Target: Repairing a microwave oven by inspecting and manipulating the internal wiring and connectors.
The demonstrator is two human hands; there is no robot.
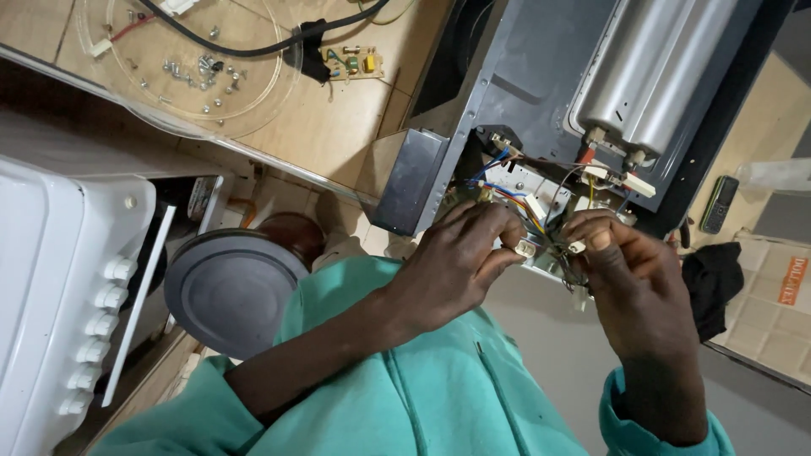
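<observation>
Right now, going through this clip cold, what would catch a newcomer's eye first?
Both hands meet at centre frame: the left hand pinches a small white connector while the right hand grips the bundle of coloured wires coming from an opened grey metal appliance. At upper left, a clear round glass tray holds loose screws. A white stove with knobs fills the left edge.

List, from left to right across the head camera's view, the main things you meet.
White cooker with knobs → grey round lid → left hand → small white plug pinched in its fingers → right hand on the wires → black phone.
</observation>
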